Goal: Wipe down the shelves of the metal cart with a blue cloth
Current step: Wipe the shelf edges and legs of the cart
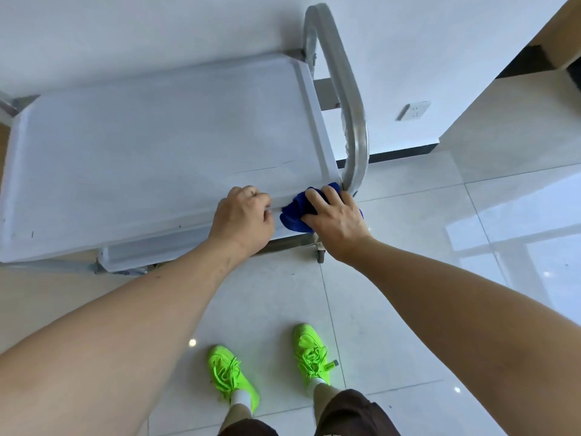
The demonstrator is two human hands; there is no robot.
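1. Tiled floor (393,278): pale, glossy; lay beneath both hands.
2. Metal cart (157,146): top shelf extended away from the fingers of both hands; lower shelf (151,250) showed below the left wrist.
3. Cart handle (352,105): curved tube, rose just beyond the right fingertips.
4. Green sneakers (232,376): a pair, well below the hands.
5. Left hand (242,218): fingers curled over the shelf's near rim, gripping it.
6. Right hand (336,218): fingers spread flat, pressing the cloth at the shelf's near right corner.
7. Blue cloth (295,215): bunched under the right fingers, just beside the left knuckles.
8. Wall socket (413,110): white, far beyond the right fingers.
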